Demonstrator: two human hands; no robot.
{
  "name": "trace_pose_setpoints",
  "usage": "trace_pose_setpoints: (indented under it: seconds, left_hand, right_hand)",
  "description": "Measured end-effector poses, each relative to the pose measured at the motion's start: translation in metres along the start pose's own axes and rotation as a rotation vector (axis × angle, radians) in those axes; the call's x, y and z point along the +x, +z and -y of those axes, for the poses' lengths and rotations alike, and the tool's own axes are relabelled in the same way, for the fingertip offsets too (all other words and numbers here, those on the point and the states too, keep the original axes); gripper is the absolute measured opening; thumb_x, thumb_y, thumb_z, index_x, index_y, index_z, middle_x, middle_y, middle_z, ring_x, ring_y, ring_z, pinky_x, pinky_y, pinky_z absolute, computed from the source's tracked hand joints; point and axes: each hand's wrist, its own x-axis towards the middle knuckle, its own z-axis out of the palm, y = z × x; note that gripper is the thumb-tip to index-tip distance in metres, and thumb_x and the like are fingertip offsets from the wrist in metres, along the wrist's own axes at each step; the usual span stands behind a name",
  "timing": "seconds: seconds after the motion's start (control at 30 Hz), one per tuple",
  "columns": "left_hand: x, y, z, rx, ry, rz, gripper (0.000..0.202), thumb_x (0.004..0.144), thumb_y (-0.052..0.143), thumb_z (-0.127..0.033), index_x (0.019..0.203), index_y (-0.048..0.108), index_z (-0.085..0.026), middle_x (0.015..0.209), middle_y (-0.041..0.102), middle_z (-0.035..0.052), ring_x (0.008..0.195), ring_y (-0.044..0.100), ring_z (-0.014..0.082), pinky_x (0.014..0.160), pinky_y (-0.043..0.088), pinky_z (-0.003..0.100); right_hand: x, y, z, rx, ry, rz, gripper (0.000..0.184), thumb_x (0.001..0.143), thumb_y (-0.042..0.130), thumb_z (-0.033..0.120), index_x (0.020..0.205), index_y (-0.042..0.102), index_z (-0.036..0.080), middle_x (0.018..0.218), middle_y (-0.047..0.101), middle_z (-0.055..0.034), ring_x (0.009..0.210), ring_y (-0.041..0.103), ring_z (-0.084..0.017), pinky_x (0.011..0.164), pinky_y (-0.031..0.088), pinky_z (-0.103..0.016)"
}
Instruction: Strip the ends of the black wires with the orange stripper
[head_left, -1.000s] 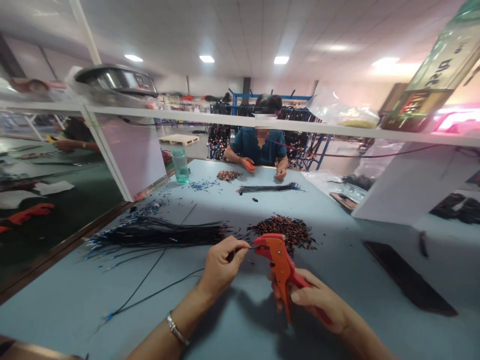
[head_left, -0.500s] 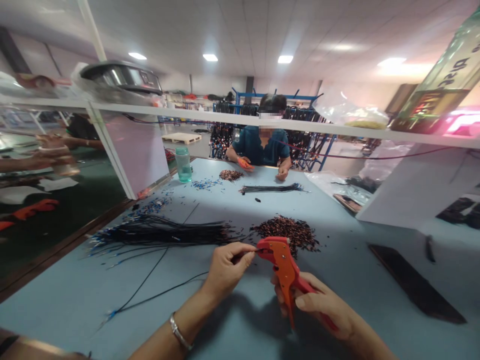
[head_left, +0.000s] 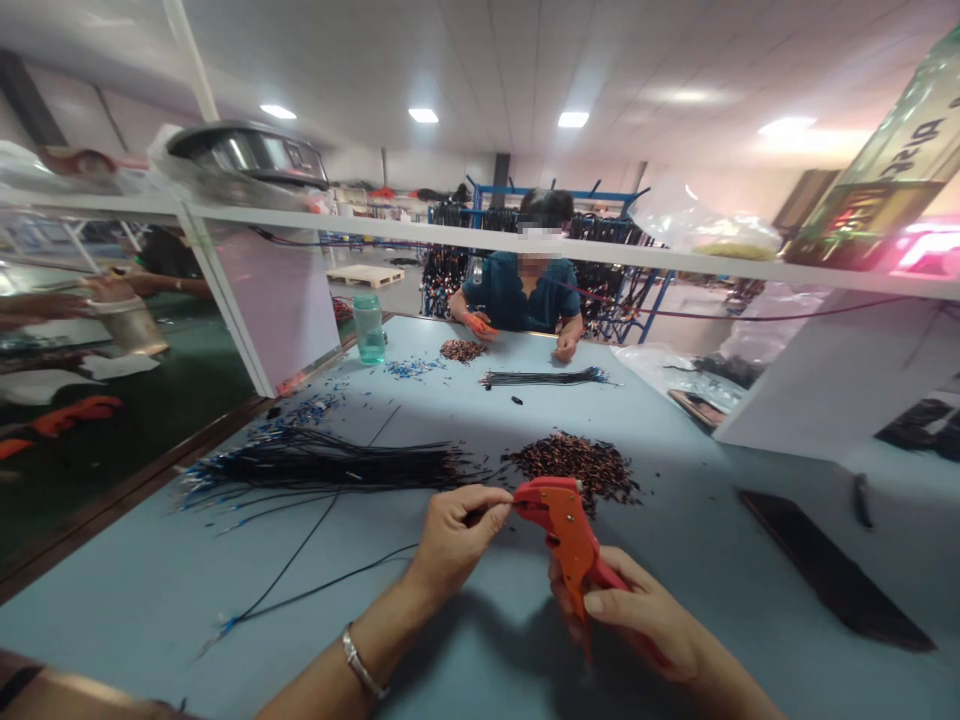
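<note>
My right hand (head_left: 637, 615) is wrapped round the handles of an orange crimping tool (head_left: 566, 535), whose head points left. My left hand (head_left: 459, 535) pinches the end of a thin black wire (head_left: 315, 590) and holds it at the tool's jaws. That wire trails left across the light blue table (head_left: 187, 610) and ends in a blue tip. Just behind the tool lies a heap of small dark brown terminals (head_left: 574, 460). A bundle of black wires with blue ends (head_left: 322, 465) lies to the left of the heap.
Across the table a person in a blue top (head_left: 521, 290) works with an orange tool, a wire bundle (head_left: 544, 377) and a small terminal pile (head_left: 459, 349). A green bottle (head_left: 369, 329) stands at the back left. Dark flat strips (head_left: 832, 575) lie right. A white shelf rail (head_left: 525, 245) crosses overhead.
My hands and the tool have barely shifted; the left fingers stay at the jaws. On the left, another person's hand with a cup has come into view.
</note>
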Motion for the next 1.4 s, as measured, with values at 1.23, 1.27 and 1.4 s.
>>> trace_pose_setpoints:
  seconds: [1.23,1.27,1.4]
  left_hand:
    - [0.003,0.003,0.009,-0.118,-0.251,-0.048,0.02,0.069,0.068,-0.034,0.071,0.076,-0.016,0.067,0.072,0.0033,0.064,0.061,0.0177,0.062,0.047,0.025]
    - [0.004,0.003,0.011,-0.114,-0.257,-0.062,0.02,0.069,0.068,-0.034,0.071,0.075,-0.016,0.067,0.072,0.0032,0.064,0.061,0.0177,0.062,0.046,0.025]
    - [0.006,0.001,0.013,-0.1,-0.277,-0.086,0.021,0.068,0.069,-0.036,0.07,0.074,-0.015,0.066,0.07,0.0028,0.063,0.059,0.0169,0.06,0.044,0.024]
  right_hand:
    - [0.006,0.009,-0.009,-0.026,-0.023,-0.21,0.033,0.071,0.072,0.043,0.065,0.054,0.016,0.046,0.047,0.0056,0.035,0.039,-0.007,0.034,0.031,-0.018]
    - [0.006,0.007,-0.007,-0.001,-0.03,-0.221,0.03,0.072,0.071,0.042,0.07,0.056,0.016,0.049,0.049,0.0047,0.038,0.042,-0.008,0.036,0.035,-0.019]
    - [0.003,-0.003,0.005,0.138,-0.07,-0.282,0.031,0.072,0.07,0.034,0.097,0.06,0.018,0.079,0.061,-0.0018,0.067,0.059,-0.016,0.066,0.05,-0.03]
